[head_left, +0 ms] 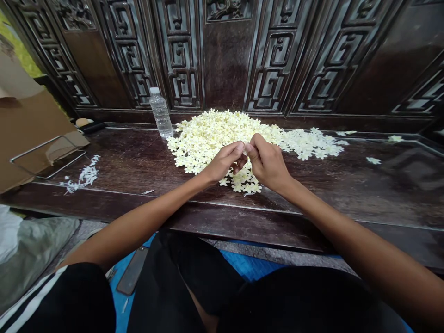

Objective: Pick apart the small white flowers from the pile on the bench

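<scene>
A broad heap of pale yellow-white flowers (222, 127) lies on the dark wooden bench (138, 162), with whiter ones (308, 142) trailing off to the right. Over the front of the heap my left hand (225, 161) and my right hand (268, 162) meet fingertip to fingertip. Both are closed in a pinch. A small whitish bit (246, 149) shows between the fingertips, mostly covered by them; which hand grips it is hard to tell, and its shape is too small to make out.
A clear bottle (161, 113) with a white cap stands left of the heap. Thin white pieces (85, 175) lie further left, near a wire frame (48, 159) and a cardboard box (31, 125). Carved wooden panels (227, 64) rise behind. A phone (132, 271) lies below on blue material.
</scene>
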Motion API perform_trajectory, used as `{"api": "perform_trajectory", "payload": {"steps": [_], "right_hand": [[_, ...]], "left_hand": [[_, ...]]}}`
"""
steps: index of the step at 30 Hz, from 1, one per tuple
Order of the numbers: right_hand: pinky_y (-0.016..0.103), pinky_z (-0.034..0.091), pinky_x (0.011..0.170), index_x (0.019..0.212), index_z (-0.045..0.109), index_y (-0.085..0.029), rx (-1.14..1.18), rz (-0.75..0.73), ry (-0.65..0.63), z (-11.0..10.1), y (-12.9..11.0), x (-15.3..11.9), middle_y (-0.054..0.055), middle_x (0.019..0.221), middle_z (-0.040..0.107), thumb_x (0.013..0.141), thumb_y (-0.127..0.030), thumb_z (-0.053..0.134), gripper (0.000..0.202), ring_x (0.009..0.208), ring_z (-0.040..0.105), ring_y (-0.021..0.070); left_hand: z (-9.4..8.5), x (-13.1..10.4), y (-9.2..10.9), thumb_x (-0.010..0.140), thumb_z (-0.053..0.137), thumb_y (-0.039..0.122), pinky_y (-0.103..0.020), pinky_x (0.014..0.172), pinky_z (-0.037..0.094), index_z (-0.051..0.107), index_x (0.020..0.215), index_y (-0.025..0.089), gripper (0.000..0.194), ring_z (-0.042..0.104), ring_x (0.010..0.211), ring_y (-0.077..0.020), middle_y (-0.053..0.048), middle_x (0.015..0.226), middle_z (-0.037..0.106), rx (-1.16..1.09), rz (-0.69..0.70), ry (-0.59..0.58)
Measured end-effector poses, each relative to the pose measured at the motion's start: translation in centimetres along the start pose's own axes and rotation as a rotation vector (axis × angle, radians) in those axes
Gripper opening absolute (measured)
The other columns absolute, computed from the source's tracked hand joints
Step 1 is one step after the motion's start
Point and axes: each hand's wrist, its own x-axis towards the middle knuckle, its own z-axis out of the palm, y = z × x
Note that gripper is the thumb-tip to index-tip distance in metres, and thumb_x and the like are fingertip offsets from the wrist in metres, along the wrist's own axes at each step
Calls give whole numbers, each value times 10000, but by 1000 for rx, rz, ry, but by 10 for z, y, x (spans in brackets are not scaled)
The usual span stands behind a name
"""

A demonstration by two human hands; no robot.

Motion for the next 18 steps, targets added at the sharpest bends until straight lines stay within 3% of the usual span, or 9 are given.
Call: {"api": "perform_trajectory", "payload": {"steps": [6,14,18], "right_hand": [[296,276,543,864,376,-250,-18,-17,3,-1,2,0,-15,698,502,1122,-450,374,327,555,374,137],[305,257,537,755,355,-243,-87,-48,66,-4,-3,-1,-31,590,442,1109,-368,405,378,497,331,117],[297,261,523,710,408,-229,-67,-27,45,-4,-6,-2,-26,557,469,1119,-436,411,459,469,339,107]], "left_hand": [[1,0,2,997,540,673,-215,552,445,523,833,180,520,511,619,-89,7,732,541,108,74,66],[5,-2,0,1006,498,693,-223,526,450,570,801,169,568,528,575,-87,-1,682,559,104,97,46],[7,-4,0,997,486,720,-227,503,437,555,764,177,595,516,543,-84,2,650,551,96,83,65]]}}
